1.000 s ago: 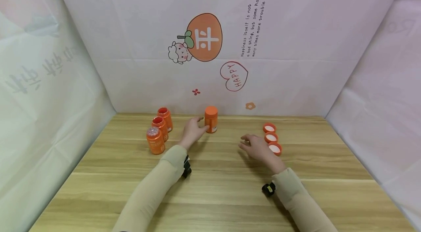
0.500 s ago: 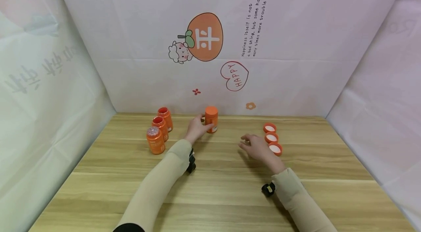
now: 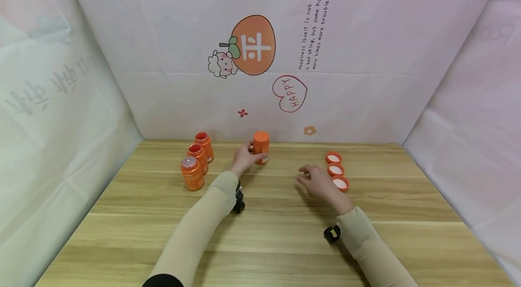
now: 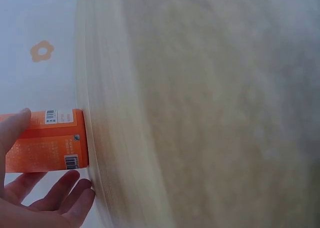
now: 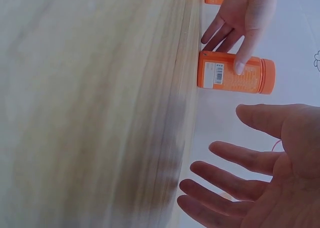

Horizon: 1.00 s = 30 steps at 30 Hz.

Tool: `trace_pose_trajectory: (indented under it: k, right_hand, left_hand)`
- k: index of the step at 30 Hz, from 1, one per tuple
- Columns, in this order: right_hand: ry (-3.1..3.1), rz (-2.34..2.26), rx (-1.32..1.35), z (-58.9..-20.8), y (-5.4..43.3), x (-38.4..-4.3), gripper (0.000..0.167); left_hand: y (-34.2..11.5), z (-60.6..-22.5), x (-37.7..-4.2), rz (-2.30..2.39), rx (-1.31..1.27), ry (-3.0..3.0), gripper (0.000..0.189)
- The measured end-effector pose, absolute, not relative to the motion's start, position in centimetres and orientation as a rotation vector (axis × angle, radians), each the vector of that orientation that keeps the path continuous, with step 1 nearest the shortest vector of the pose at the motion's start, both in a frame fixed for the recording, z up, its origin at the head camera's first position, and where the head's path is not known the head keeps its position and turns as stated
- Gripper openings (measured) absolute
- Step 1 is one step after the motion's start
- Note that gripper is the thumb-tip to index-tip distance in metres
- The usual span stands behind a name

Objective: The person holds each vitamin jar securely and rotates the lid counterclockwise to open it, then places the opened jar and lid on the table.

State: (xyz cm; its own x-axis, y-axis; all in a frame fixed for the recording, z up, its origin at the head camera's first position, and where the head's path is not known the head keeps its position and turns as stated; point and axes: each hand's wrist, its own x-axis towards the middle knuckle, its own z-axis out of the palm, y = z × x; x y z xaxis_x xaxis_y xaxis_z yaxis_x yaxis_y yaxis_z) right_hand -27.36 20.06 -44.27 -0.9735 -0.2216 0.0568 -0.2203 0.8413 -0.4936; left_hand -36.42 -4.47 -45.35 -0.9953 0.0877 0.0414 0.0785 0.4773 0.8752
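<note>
An orange pill bottle [image 3: 261,148] with its cap on stands upright near the back of the table. My left hand [image 3: 246,158] grips it from the left, the thumb [image 4: 19,122] across its label and the other fingers behind and beside it. Barcodes show low on the bottle [image 4: 45,143] in the left wrist view. To the right, my right hand [image 3: 317,181] holds nothing; in the right wrist view its fingers [image 5: 227,185] are spread and relaxed. Just beyond it lie three orange caps [image 3: 335,169], white insides up.
Three uncapped orange bottles [image 3: 197,159] stand in a slanting row at the left; the nearest has a silvery seal over its mouth. A printed white sheet [image 3: 350,97] rises at the table's back edge, with more sheets at both sides. The wooden table [image 3: 268,242] spreads in front.
My left hand has moved slightly right, its thumb going across the capped bottle as the fingers close around it. The right hand and the bottle have stayed in place.
</note>
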Motion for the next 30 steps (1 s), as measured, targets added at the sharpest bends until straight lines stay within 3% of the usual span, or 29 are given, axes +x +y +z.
trace_pose_trajectory:
  k: [30]
  right_hand:
    - [3.032, -0.794, -0.382, -43.5, 19.4, -26.7, 0.042]
  left_hand:
    - [-5.1, -44.5, -32.9, 1.634, 0.18, 2.776, 0.043]
